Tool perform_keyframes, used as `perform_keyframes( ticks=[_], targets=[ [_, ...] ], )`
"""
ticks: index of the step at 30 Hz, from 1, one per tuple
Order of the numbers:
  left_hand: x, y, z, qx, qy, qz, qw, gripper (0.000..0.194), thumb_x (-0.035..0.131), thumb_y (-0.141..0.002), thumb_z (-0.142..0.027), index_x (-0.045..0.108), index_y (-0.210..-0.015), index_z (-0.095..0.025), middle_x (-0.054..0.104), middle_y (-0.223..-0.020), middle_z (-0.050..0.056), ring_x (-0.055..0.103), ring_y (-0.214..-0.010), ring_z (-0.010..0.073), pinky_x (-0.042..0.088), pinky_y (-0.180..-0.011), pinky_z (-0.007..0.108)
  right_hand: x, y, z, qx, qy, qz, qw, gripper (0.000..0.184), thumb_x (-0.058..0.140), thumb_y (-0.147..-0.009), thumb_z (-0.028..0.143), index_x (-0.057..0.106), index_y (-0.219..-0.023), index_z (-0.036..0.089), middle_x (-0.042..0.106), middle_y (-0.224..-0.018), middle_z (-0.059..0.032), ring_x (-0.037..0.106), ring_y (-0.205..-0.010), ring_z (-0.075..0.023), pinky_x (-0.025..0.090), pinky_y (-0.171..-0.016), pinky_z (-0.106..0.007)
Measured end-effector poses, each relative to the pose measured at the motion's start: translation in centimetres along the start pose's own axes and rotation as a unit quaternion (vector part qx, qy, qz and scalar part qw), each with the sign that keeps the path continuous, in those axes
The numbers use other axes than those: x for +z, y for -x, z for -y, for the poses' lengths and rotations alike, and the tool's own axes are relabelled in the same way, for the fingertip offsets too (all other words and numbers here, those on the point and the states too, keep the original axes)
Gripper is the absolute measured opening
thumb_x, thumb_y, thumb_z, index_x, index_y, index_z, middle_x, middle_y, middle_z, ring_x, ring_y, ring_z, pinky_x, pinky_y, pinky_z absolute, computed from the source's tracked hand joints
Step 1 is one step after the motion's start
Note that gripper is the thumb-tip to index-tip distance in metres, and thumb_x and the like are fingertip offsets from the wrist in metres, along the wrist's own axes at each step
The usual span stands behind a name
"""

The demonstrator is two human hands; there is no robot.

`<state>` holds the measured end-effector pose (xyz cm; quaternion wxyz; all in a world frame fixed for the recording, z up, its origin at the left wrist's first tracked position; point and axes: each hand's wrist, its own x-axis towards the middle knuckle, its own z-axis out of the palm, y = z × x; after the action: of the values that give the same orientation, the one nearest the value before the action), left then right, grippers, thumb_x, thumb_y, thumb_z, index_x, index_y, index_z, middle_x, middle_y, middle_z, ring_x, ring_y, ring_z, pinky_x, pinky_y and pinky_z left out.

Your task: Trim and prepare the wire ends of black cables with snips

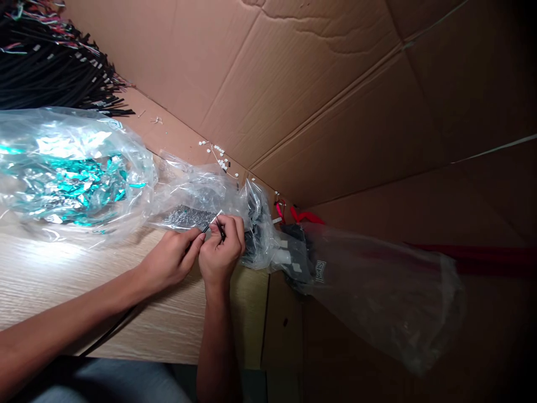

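Note:
My left hand [172, 260] and my right hand [222, 249] meet over the wooden tabletop [96, 285], fingers pinched close together. Between them runs a thin black cable [205, 229], and both hands grip it. A small white piece [218, 215] shows near my right fingertips, though its shape is too small to tell. Just behind my hands lies a clear plastic bag [197, 193] with grey contents [184, 217]. A black cord [107, 334] hangs below my left forearm, and my fingers hide where it leads.
A bag with teal foil [71, 182] lies to the left. Black wire bundles [50, 70] fill the top left corner. Small white connectors [218, 155] lie along the cardboard wall [319, 95]. A clear bag [377, 291] and red strap [304, 215] are at right.

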<state>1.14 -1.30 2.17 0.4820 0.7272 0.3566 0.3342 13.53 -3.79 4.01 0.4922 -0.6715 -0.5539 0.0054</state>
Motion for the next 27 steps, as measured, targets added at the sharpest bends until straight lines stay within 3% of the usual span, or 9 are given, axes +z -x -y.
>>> perform_keyframes(
  ticks=[4, 7, 10, 14, 18, 21, 27],
  targets=[
    [-0.5, -0.4, -0.4, -0.053, 0.057, 0.011, 0.997, 0.037, 0.046, -0.102, -0.036, 0.053, -0.069, -0.020, 0.048, -0.055, -0.003, 0.041, -0.049, 0.0119, 0.029, -0.051, 0.025, -0.6, 0.2, 0.4, 0.021, -0.022, 0.051, 0.998, 0.017, 0.053, -0.093, 0.012, 0.066, -0.095, 0.021, 0.065, -0.098, -0.0073, 0.066, -0.092, -0.0200, 0.055, -0.082, -0.032],
    [-0.7, -0.5, -0.5, -0.097, 0.120, 0.013, 0.988, 0.037, 0.049, -0.102, -0.040, 0.062, -0.075, -0.018, 0.049, -0.054, -0.003, 0.041, -0.049, 0.0116, 0.029, -0.047, 0.021, -2.0, 0.1, 0.6, 0.041, -0.025, 0.066, 0.997, 0.019, 0.051, -0.101, 0.019, 0.069, -0.108, 0.021, 0.070, -0.108, -0.0100, 0.067, -0.101, -0.0216, 0.054, -0.088, -0.034],
    [-0.6, -0.6, -0.4, -0.145, 0.207, 0.027, 0.967, 0.036, 0.053, -0.102, -0.044, 0.067, -0.081, -0.018, 0.045, -0.048, -0.005, 0.037, -0.042, 0.0103, 0.025, -0.040, 0.019, -3.8, 0.0, 0.4, 0.066, 0.013, 0.086, 0.994, 0.024, 0.045, -0.106, 0.024, 0.068, -0.112, 0.021, 0.073, -0.102, -0.0077, 0.068, -0.092, -0.0205, 0.052, -0.085, -0.034],
    [-0.5, -1.1, -0.1, -0.234, 0.345, 0.061, 0.907, 0.038, 0.056, -0.100, -0.051, 0.063, -0.080, -0.020, 0.041, -0.040, -0.007, 0.031, -0.029, 0.0100, 0.022, -0.030, 0.018, -5.5, -0.3, 0.1, 0.113, 0.074, 0.183, 0.974, 0.027, 0.046, -0.109, 0.037, 0.064, -0.095, 0.022, 0.070, -0.083, -0.0029, 0.062, -0.074, -0.0190, 0.043, -0.069, -0.031],
    [-0.8, -2.2, -0.3, -0.284, 0.419, 0.075, 0.859, 0.033, 0.054, -0.101, -0.044, 0.061, -0.079, -0.020, 0.039, -0.039, -0.008, 0.033, -0.022, 0.0110, 0.020, -0.023, 0.017, -6.2, -1.0, 0.5, 0.109, 0.092, 0.262, 0.954, 0.038, 0.034, -0.113, 0.038, 0.058, -0.089, 0.023, 0.068, -0.084, -0.0034, 0.062, -0.080, -0.0205, 0.040, -0.074, -0.032],
    [-1.1, -3.2, -0.9, -0.301, 0.459, 0.064, 0.834, 0.032, 0.053, -0.101, -0.035, 0.062, -0.076, -0.018, 0.039, -0.040, -0.008, 0.029, -0.021, 0.0076, 0.018, -0.022, 0.015, -6.0, -1.5, 0.8, 0.101, 0.109, 0.266, 0.953, 0.040, 0.029, -0.114, 0.033, 0.057, -0.087, 0.023, 0.069, -0.089, -0.0048, 0.063, -0.086, -0.0211, 0.039, -0.077, -0.033],
    [-1.1, -5.1, -2.1, -0.356, 0.562, 0.046, 0.745, 0.037, 0.043, -0.102, -0.016, 0.058, -0.068, -0.015, 0.036, -0.041, -0.009, 0.016, -0.021, 0.0043, 0.022, -0.019, 0.015, -5.4, -2.7, 0.2, 0.075, 0.175, 0.239, 0.952, 0.026, 0.051, -0.106, 0.033, 0.058, -0.084, 0.023, 0.069, -0.082, -0.0053, 0.060, -0.075, -0.0223, 0.035, -0.068, -0.034]
  ],
)
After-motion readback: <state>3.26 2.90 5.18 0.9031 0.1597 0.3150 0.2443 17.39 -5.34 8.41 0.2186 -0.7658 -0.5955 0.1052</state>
